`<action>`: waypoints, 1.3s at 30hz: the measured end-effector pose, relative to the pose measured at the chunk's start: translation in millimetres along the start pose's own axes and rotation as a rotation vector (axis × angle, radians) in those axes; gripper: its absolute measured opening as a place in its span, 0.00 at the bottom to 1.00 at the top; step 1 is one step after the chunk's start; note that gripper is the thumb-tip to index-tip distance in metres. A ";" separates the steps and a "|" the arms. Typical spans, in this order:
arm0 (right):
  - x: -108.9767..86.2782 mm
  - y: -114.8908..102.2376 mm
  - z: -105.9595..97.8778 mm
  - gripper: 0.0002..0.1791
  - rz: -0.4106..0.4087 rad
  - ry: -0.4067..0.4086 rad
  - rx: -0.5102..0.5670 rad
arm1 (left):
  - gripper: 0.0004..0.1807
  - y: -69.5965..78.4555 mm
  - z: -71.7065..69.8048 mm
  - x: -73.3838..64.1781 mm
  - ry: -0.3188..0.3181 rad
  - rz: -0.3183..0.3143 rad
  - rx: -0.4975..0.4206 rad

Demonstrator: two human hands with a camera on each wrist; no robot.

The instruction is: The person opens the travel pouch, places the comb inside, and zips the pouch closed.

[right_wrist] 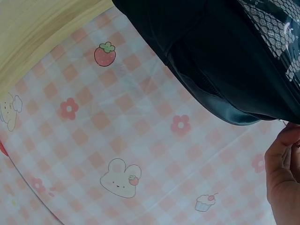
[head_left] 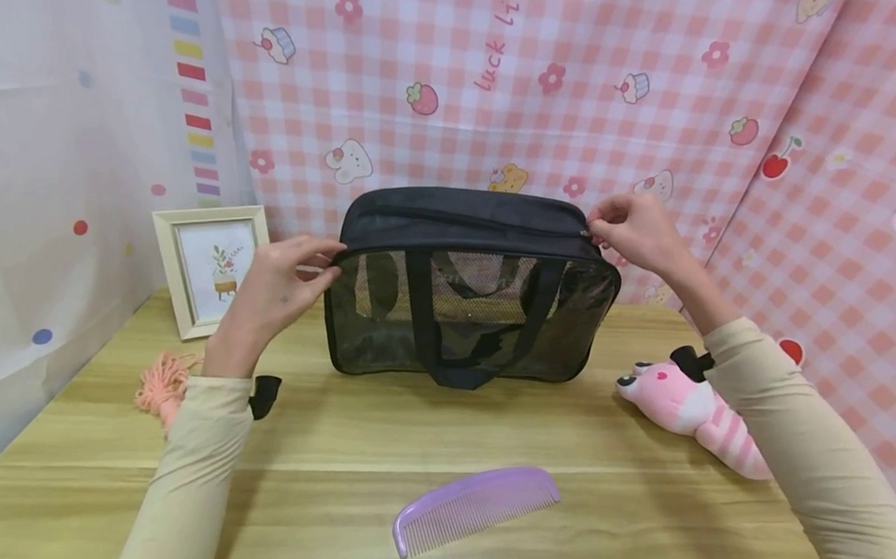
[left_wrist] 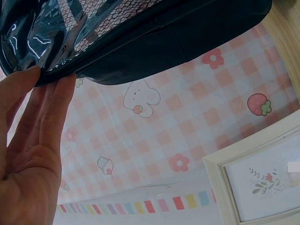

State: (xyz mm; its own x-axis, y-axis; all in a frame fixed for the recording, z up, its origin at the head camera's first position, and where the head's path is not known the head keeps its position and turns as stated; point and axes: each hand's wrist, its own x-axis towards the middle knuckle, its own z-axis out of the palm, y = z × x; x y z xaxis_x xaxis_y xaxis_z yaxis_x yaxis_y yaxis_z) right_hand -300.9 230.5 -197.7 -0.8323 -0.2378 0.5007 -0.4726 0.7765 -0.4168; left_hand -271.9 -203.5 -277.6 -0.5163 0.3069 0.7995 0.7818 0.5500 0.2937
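Observation:
A black bag (head_left: pixel 472 220) with a see-through mesh front stands upright at the back of the table, its strap handle hanging down in front. A zipper (head_left: pixel 445 216) runs along its top, its edges slightly parted in the middle. My left hand (head_left: pixel 283 278) pinches the bag's upper left corner. In the left wrist view, thumb and fingers of that hand (left_wrist: pixel 35 136) grip the bag's piped edge from both sides. At the upper right end, my right hand (head_left: pixel 636 231) pinches the small zipper pull (head_left: pixel 585 233). The right wrist view shows this hand (right_wrist: pixel 284 168) only partly.
In front of the bag lies a purple comb (head_left: pixel 473 503). A pink plush toy (head_left: pixel 687 415) lies under the right forearm. Peach yarn (head_left: pixel 162 388) sits beside the left wrist, partly covered by the sleeve. Behind the left hand stands a picture frame (head_left: pixel 168 267).

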 end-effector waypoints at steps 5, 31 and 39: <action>1.9 -2.5 -1.4 0.09 -0.014 -0.009 -0.010 | 0.15 0.4 0.5 0.4 -0.004 -0.006 -0.013; 14.7 -23.6 -6.6 0.10 -0.042 -0.092 -0.084 | 0.14 -1.7 0.1 -0.5 -0.014 -0.022 0.004; 20.4 -31.3 -4.3 0.11 -0.037 -0.122 -0.070 | 0.14 -0.5 -1.2 -1.1 -0.019 -0.025 -0.001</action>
State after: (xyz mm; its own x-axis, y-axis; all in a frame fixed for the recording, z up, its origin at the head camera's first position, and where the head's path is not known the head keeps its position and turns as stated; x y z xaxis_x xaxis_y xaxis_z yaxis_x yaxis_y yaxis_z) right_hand -301.8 203.8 -171.2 -0.8458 -0.3330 0.4168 -0.4859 0.8036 -0.3438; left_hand -271.3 -205.0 -278.1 -0.5421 0.3075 0.7821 0.7690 0.5567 0.3141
